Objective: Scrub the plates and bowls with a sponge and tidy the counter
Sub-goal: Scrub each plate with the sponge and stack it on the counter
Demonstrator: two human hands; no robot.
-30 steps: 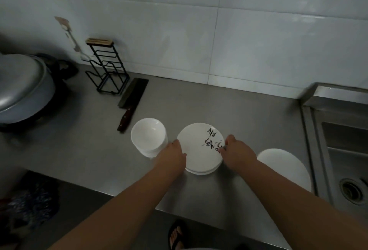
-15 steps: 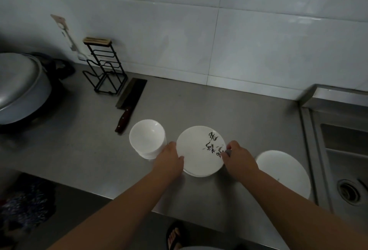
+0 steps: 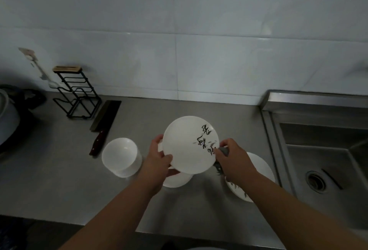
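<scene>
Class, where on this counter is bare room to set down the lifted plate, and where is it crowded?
Free: counter between cleaver and sink; front strip left of the bowl. Crowded: the row of bowl, stacked plates, sink-side plate.

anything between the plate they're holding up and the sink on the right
Only low things: another white plate lies on the counter between the held plate and the sink, plus the sink's raised edge. The held plate probably clears both.
</scene>
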